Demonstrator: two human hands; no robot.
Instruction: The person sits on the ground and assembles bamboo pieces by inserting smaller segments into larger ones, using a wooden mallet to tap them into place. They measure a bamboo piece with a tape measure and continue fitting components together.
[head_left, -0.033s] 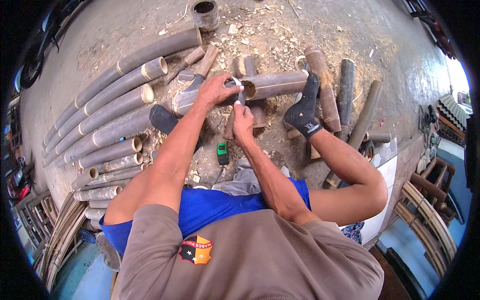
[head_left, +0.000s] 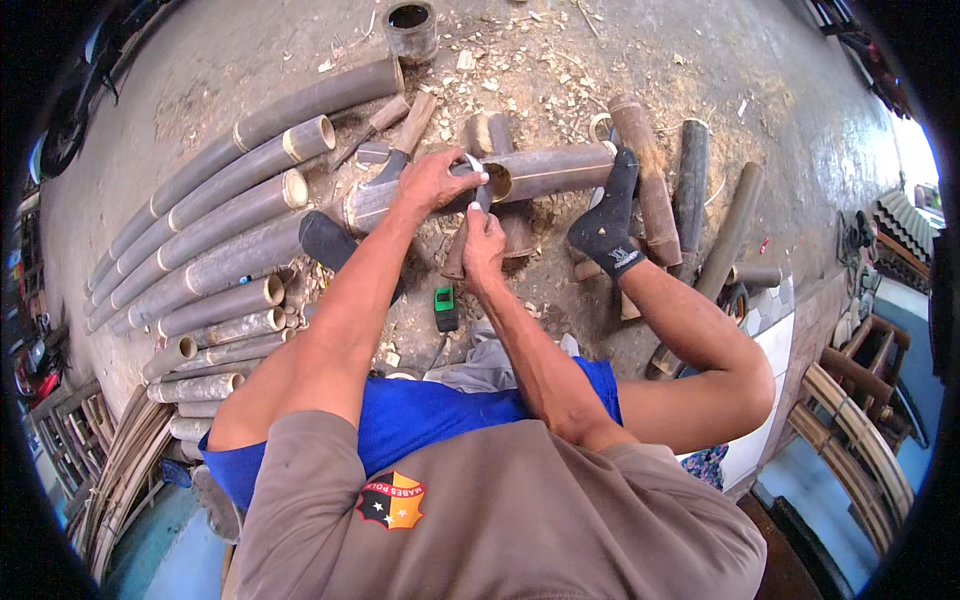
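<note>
A grey-brown bamboo pole [head_left: 558, 169] lies crosswise before me, with a round hole cut in its side. My left hand [head_left: 432, 182] grips it from above, left of the hole, thumb tip close to the blade. My right hand [head_left: 484, 243] is closed around a knife [head_left: 455, 258] with a brown wooden handle. Its dark blade points away from me, against the pole at the hole's left edge. A pale curved sliver shows by my left fingertips; I cannot tell what it is. My socked feet [head_left: 607, 225] are at the pole, one near each end.
Several bamboo poles [head_left: 232, 198] lie in a row at the left. Shorter pieces [head_left: 647, 175] lie at the right. Two wooden-handled tools [head_left: 415, 125] rest beyond my left hand. A green and black tape measure [head_left: 445, 308] lies nearer me. Wood chips [head_left: 545, 75] litter the floor.
My right hand and the knife handle have shifted very slightly left. My left hand and the bamboo pole look the same.
</note>
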